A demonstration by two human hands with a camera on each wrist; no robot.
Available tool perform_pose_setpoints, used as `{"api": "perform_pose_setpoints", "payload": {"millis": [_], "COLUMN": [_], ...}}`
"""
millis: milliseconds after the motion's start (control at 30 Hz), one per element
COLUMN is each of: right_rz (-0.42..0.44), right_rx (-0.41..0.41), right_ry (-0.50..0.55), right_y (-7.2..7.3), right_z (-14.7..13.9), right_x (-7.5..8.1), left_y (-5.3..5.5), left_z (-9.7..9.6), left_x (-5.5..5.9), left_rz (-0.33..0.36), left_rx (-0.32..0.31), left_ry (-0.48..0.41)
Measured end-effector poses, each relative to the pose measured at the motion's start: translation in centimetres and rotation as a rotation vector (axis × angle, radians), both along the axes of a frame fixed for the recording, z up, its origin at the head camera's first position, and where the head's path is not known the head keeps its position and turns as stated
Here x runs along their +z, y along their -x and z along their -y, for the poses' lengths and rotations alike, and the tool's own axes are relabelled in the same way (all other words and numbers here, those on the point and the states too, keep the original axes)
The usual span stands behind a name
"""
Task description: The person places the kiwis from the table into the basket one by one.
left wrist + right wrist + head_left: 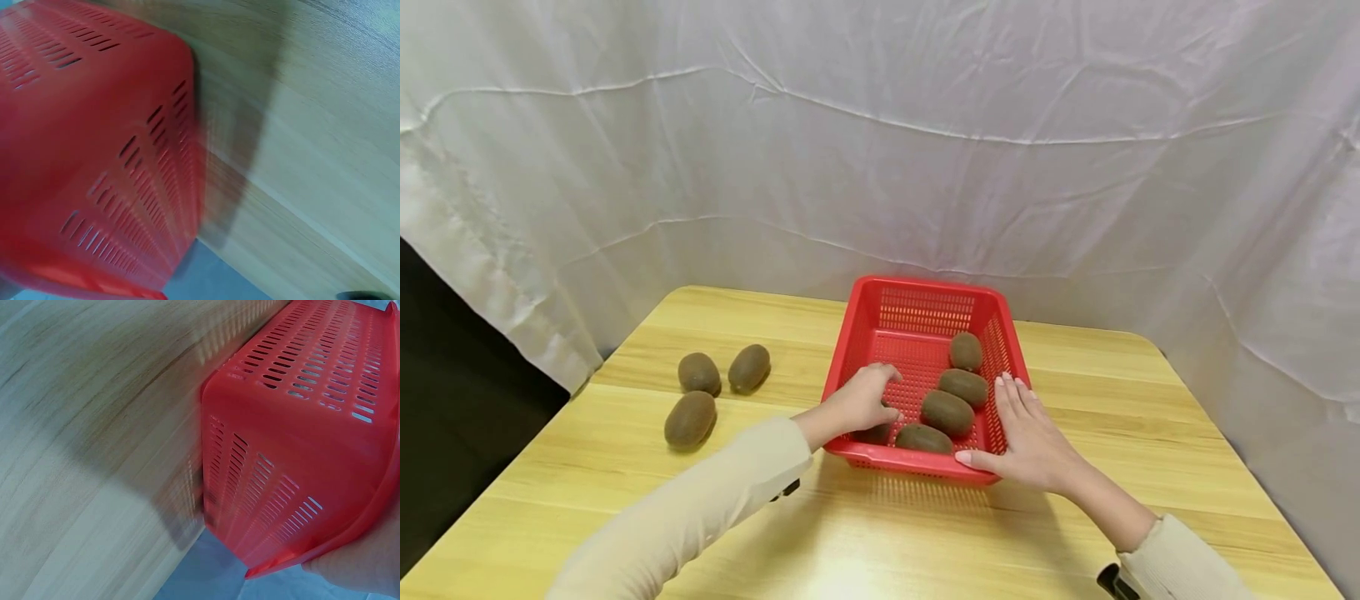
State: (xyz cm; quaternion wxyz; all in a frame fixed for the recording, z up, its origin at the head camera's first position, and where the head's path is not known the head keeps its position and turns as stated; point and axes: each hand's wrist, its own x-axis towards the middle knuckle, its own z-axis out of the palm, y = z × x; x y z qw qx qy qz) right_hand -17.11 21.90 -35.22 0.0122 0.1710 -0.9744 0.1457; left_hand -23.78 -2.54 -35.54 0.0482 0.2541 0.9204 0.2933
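A red plastic basket (925, 460) stands on the table with several kiwis inside, among them one kiwi (947, 412) in the middle of a row along its right part. My left hand (857, 400) reaches over the basket's left front corner, thumb and fingers apart. Under that hand lies another kiwi (872, 433), partly hidden by it. My right hand (1033, 442) rests on the basket's right front corner, its fingers straight along the right rim and the thumb on the front rim. The right wrist view shows part of this hand (362, 559) against the rim.
Three loose kiwis lie on the wooden table (587, 467) left of the basket: one kiwi (698, 372), a second kiwi (749, 368) and a third kiwi (690, 419). A white curtain (880, 150) hangs behind the table and along its sides.
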Motion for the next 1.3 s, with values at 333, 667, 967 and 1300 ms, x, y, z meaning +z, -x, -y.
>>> {"api": "perform_pose_setpoints", "payload": {"millis": [333, 667, 967, 1300], "right_rz": [0.002, 0.003, 0.002, -0.011], "right_rx": [0.002, 0.001, 0.004, 0.006], "right_ry": [-0.002, 0.005, 0.016, 0.01], "right_y": [0.1, 0.0, 0.1, 0.0], "right_z": [0.0, 0.0, -0.1, 0.0], "right_x": [-0.1, -0.1, -0.1, 0.2], "left_y": [-0.7, -0.7, -0.6, -0.4], "left_z": [1.6, 2.9, 4.2, 5.6], "left_x": [0.2, -1.0, -1.2, -1.4], "left_rz": [-0.217, -0.358, -0.395, -0.413], "left_rx": [0.033, 0.105, 0.172, 0.261], "left_ry": [-0.193, -0.353, -0.398, -0.448]}}
